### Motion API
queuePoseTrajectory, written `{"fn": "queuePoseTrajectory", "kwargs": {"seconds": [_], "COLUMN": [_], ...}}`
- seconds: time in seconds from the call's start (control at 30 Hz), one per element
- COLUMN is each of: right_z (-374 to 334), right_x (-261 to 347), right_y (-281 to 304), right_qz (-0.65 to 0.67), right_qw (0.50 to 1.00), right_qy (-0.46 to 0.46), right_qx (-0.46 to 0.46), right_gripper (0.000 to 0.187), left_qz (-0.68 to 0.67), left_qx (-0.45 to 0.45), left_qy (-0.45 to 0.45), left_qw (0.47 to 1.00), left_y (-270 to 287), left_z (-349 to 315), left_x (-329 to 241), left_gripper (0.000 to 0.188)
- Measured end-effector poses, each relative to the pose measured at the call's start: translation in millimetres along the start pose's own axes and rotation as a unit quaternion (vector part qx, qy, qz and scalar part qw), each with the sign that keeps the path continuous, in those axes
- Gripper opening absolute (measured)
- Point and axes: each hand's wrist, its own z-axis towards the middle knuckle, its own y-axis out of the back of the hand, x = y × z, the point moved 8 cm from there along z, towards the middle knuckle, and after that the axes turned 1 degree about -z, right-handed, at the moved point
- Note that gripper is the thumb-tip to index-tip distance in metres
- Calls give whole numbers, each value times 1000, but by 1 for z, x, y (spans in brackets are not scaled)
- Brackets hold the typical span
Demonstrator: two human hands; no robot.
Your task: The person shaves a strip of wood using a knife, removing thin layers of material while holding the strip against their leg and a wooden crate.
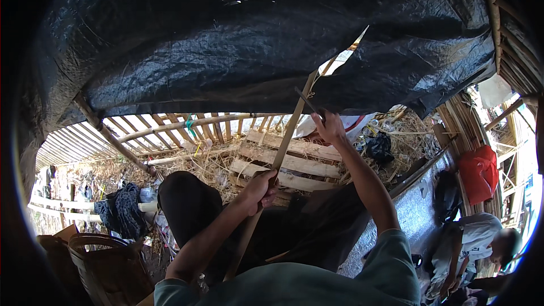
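A long flat bamboo strip (286, 139) runs slantwise from beside my lap up toward the black sheet overhead. My left hand (261, 194) is wrapped round its middle, above my knees. In my right hand (331, 128), higher up and to the right, is a knife (307, 101). Its dark blade points up and to the left, across the strip's upper part; whether it touches the bamboo I cannot tell. Thin curled shavings (312, 95) hang by the strip's upper end. Bright light shows through a tear (338, 63) in the sheet just beyond that end.
A black plastic sheet (238, 39) spans the top. Ahead lie wooden slats (294, 162) amid straw and scraps. A bamboo fence (175, 130) stands at the left, with a woven basket (107, 260) below. A red bag (479, 174) hangs at the right, above another person (470, 243).
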Motion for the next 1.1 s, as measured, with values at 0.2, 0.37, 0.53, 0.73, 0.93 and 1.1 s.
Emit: {"fn": "queuePoseTrajectory", "kwargs": {"seconds": [0.2,0.37,0.53,0.73,0.93,1.1], "right_z": [-22,10,19,-4,45,41], "right_x": [39,8,-18,40,-59,-51], "right_y": [-15,4,13,12,24,25], "right_qz": [-82,-49,-95,-14,-89,-78], "right_qw": [950,996,994,960,983,990], "right_qy": [283,56,-52,278,-154,-102], "right_qx": [102,-46,-29,15,-46,-65], "right_gripper": [39,42,36,37,51,51], "left_qz": [-3,-5,-16,-3,25,19], "left_qx": [3,-3,2,17,13,21], "left_qy": [25,46,55,59,60,50], "left_qw": [1000,999,998,998,998,998], "left_y": [-1,-3,-4,-2,-9,-1], "left_z": [-3,-9,-13,-18,-24,-28], "left_x": [4,8,4,5,9,15], "left_gripper": [32,31,31,32,35,39]}}
